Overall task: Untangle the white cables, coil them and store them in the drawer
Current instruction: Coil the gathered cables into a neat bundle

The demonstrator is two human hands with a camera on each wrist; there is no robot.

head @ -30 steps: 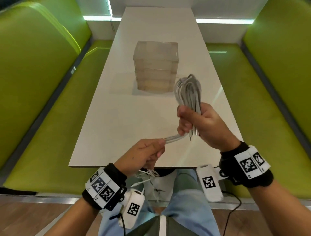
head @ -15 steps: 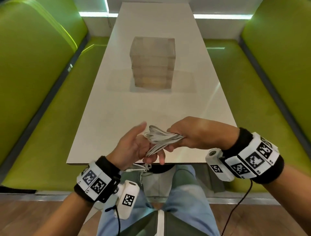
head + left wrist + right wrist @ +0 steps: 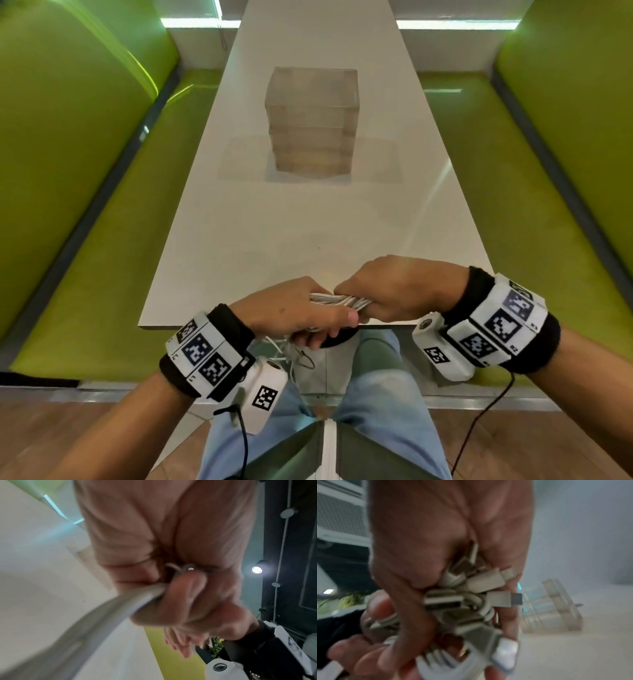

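Observation:
A bundle of white cables stretches between my two hands above the near edge of the white table. My left hand grips one end of it, fingers curled round the strands. My right hand grips the other end, where several white plugs stick out of the fist. Loose white cable ends hang below my left hand. A clear stack of drawers, all shut, stands in the middle of the table.
Green benches run along both sides of the table. My lap in blue jeans is right below the table edge. A black wire hangs from my right wrist camera.
The bundle came down from upright in my right hand to lying level between both hands. My left hand, open half a second ago, has closed round it.

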